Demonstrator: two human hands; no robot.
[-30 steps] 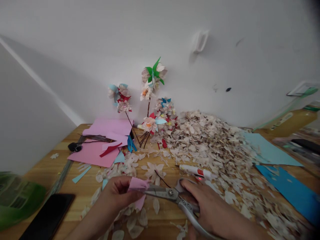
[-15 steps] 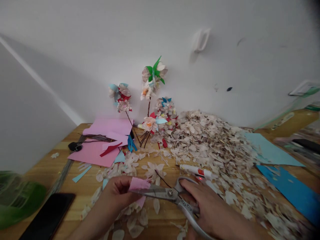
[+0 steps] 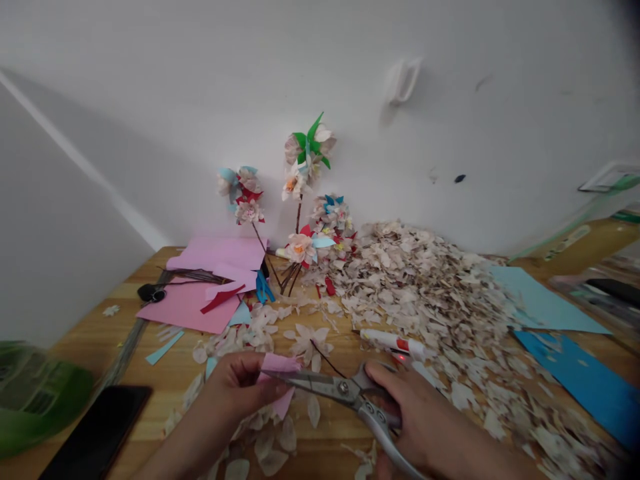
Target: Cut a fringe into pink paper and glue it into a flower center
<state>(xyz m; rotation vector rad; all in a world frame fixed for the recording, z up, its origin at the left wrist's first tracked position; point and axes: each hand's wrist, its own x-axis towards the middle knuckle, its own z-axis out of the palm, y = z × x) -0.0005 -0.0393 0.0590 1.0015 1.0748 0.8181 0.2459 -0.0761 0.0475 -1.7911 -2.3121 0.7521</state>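
Observation:
My left hand (image 3: 240, 387) pinches a small piece of pink paper (image 3: 281, 364) between thumb and fingers, above the table's front middle. My right hand (image 3: 410, 407) grips the handles of a pair of metal scissors (image 3: 345, 388), whose blades point left and lie across the pink paper. Just behind the scissors a pale petal flower (image 3: 307, 341) with a dark thin stem (image 3: 324, 357) lies on the table. To its right is a white glue gun (image 3: 393, 340) with a small red light. Loose pale petals (image 3: 273, 447) lie under my hands.
Several handmade flowers (image 3: 301, 248) on twigs lean against the wall. A large heap of dried petals (image 3: 430, 280) covers the right back. Pink sheets (image 3: 195, 307), a phone (image 3: 97, 430) and a green container (image 3: 40, 400) are left; blue paper (image 3: 575, 380) is right.
The scissor blades have tilted slightly, the tip now a little higher on the pink paper. My right hand has shifted a little to the right; my left hand is nearly still.

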